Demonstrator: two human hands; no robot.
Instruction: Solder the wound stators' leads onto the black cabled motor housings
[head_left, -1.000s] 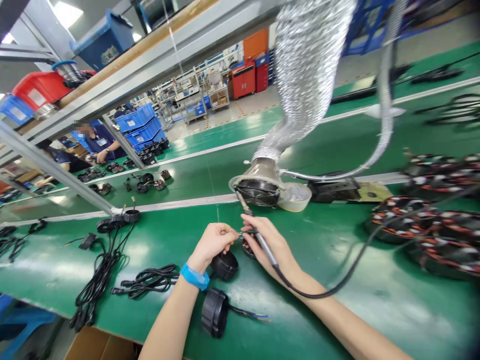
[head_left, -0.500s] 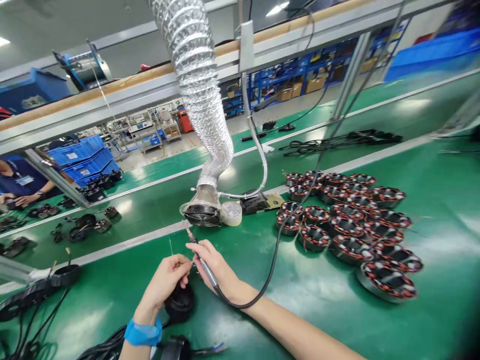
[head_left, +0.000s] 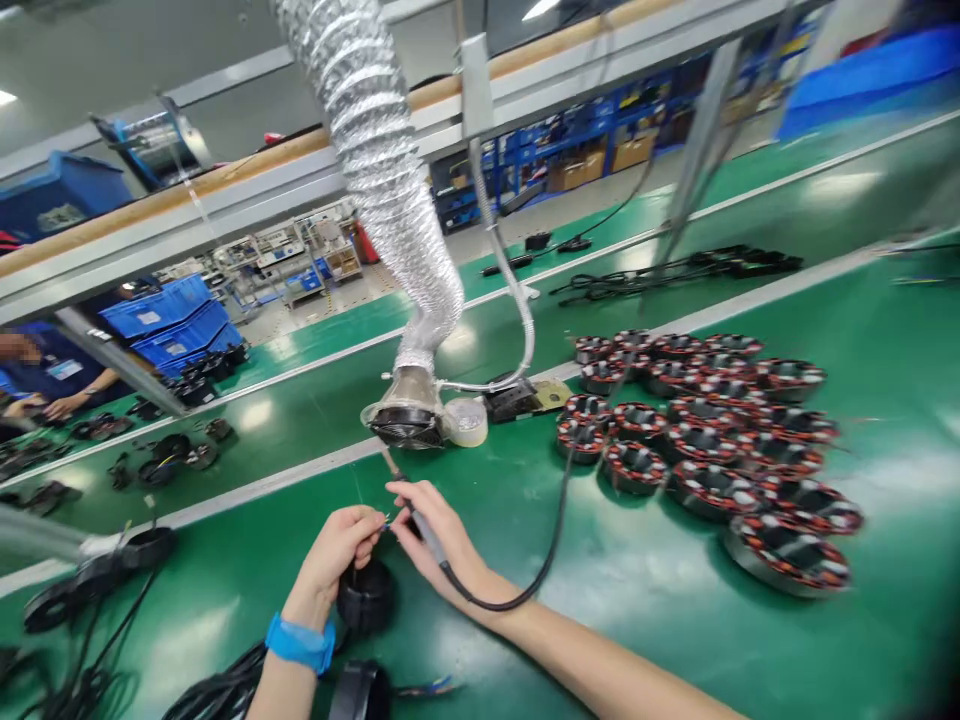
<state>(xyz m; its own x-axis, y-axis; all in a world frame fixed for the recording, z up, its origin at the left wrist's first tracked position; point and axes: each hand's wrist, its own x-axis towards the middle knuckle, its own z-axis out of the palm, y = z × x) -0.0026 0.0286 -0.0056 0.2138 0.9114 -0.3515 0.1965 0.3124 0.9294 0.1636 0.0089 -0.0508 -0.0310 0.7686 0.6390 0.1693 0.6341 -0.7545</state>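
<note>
While the soldering iron [head_left: 417, 520] is gripped like a pen in the right hand [head_left: 439, 545], with the fingers closed round its handle, its thin tip is pointed up and away from the person. The left hand [head_left: 341, 550] is held just beside the right, fingertips almost meeting it; its thumb and fingers are pinched shut on a thin wire end [head_left: 385, 522], which is too small to be made out clearly. A blue wristband [head_left: 300, 643] is worn on the left wrist. Directly under the left hand a black round housing [head_left: 365, 597] is seen resting on the green bench [head_left: 637, 630], and a second housing [head_left: 360, 692] is cut off by the lower edge of the view. A black cable [head_left: 541, 565] is looped from the iron's rear end out to the right and up across the bench. Beyond the hands, the fan mouth [head_left: 407, 425] of a silver ribbed duct [head_left: 382, 180] is set low over the bench, with a tape roll [head_left: 466, 421] touching its right side. A dense cluster of wound stators [head_left: 705, 440] is laid out well to the right. At the far left, a co-worker's arms [head_left: 56, 403] are rested on a neighbouring bench
</note>
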